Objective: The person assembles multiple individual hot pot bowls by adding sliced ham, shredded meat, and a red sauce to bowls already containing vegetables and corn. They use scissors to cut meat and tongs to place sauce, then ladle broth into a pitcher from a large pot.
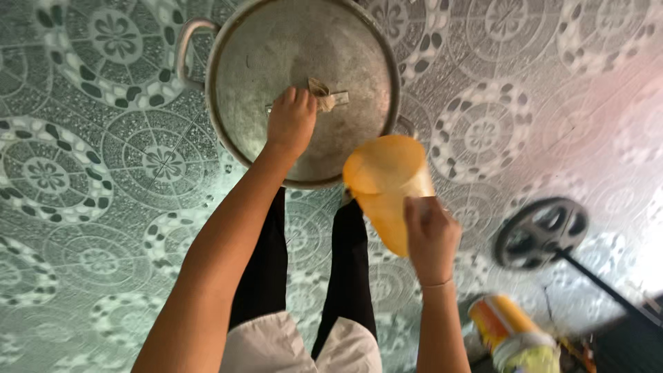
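A big dull metal pot lid [304, 90] is lying flat at top centre; a translucent orange cup [387, 186] is tilting, mid-frame.

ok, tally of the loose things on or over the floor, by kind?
Metal pot with lid: 1
Orange plastic cup: 1
Yellow and orange can: 1
Black wheel on a rod: 1
Total: 4

Both arms are bare from the hands back to the frame's lower edge, with no sleeves in view. A thin band circles the wrist just behind the right hand [431, 238], while nothing is worn behind the left hand [291, 121]. Below and between the hands, the legs show in black leggings under a white hem.
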{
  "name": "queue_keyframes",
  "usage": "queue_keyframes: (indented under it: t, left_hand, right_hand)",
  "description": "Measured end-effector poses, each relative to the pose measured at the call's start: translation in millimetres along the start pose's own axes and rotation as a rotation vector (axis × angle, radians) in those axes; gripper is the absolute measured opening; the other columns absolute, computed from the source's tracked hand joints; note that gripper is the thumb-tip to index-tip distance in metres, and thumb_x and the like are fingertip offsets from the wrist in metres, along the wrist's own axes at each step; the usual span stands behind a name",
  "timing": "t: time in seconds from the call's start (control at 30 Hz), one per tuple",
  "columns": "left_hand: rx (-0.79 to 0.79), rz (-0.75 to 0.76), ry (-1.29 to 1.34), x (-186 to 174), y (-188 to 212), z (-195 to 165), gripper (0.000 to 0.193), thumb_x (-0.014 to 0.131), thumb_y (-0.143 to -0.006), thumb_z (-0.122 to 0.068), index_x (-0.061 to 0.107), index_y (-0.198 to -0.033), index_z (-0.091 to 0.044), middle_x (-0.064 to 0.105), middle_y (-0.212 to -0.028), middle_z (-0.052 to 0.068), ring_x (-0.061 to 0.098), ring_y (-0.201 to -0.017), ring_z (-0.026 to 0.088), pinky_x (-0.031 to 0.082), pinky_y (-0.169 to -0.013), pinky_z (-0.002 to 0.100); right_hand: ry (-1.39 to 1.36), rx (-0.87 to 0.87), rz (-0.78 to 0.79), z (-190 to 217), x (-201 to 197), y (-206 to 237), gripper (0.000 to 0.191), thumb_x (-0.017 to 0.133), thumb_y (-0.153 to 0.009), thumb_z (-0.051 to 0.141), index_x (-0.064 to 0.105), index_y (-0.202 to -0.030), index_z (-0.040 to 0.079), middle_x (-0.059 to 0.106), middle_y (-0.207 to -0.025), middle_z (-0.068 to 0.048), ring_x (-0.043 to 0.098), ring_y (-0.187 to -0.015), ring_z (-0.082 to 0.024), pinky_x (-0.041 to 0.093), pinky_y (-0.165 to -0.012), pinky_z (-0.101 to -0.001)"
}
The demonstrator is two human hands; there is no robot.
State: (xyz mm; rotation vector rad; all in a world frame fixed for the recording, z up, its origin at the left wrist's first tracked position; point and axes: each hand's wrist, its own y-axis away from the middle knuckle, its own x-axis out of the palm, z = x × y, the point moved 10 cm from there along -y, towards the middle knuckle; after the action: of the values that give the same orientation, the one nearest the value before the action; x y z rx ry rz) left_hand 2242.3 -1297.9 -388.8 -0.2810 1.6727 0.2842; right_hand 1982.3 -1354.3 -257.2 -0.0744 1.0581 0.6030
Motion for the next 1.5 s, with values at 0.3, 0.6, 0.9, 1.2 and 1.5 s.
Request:
queue_keyframes:
  t: [0.3, 0.6, 0.9, 1.2, 1.5]
  left_hand:
    - [0.055, 0.085, 0.203, -48, 73, 27, 0.021, 0.065, -0.08, -0.015, 0.07, -0.099, -0.009, 0.069, -0.1, 0.01, 0.068, -0.089, 0.023, 0.058, -0.068, 0.033]
    - [-0.481, 0.469, 0.348, -126, 273, 192, 0.039, 0.077, -0.075, -0.026, 0.07, -0.11, -0.01, 0.069, -0.096, 0.009, 0.068, -0.091, 0.03, 0.056, -0.078, 0.043]
    - [-0.941, 0.619, 0.43, -46, 513, 300, 0.042, 0.081, -0.076, -0.029, 0.065, -0.102, -0.001, 0.069, -0.088, 0.015, 0.075, -0.075, 0.023, 0.063, -0.072, 0.039]
    - [-1.232, 0.833, 0.573, -16, 593, 293, 0.042, 0.081, -0.079, -0.031, 0.073, -0.109, -0.004, 0.072, -0.083, 0.015, 0.077, -0.073, 0.025, 0.061, -0.076, 0.044]
    - [-1.256, 0.902, 0.564, -8, 602, 291, 0.041, 0.082, -0.082, -0.031, 0.076, -0.111, -0.002, 0.075, -0.085, 0.015, 0.08, -0.075, 0.024, 0.063, -0.079, 0.042]
  right_hand:
    - [-0.391, 0.343, -0.272, -8, -93, 5, 0.025, 0.062, -0.116, 0.015, 0.067, -0.096, 0.001, 0.054, -0.068, 0.001, 0.045, -0.061, -0.005, 0.032, -0.057, -0.024]
    - [0.167, -0.087, 0.483, 64, 126, -155, 0.043, 0.062, -0.1, 0.039, 0.069, -0.086, 0.0, 0.066, -0.083, -0.024, 0.065, -0.075, -0.041, 0.049, -0.067, -0.0515]
    - [0.216, 0.093, 0.752, 28, 397, -212, 0.035, 0.061, -0.094, 0.035, 0.075, -0.111, 0.009, 0.072, -0.103, -0.022, 0.069, -0.096, -0.043, 0.056, -0.084, -0.0481]
    - [0.172, 0.154, 0.522, -6, 482, -202, 0.049, 0.067, -0.099, 0.037, 0.069, -0.077, -0.007, 0.069, -0.079, -0.029, 0.069, -0.072, -0.043, 0.057, -0.067, -0.047]
    - [-0.091, 0.161, 0.222, -8, 459, -210, 0.057, 0.063, -0.104, 0.043, 0.057, -0.074, -0.005, 0.059, -0.06, -0.018, 0.058, -0.053, -0.03, 0.048, -0.053, -0.0437]
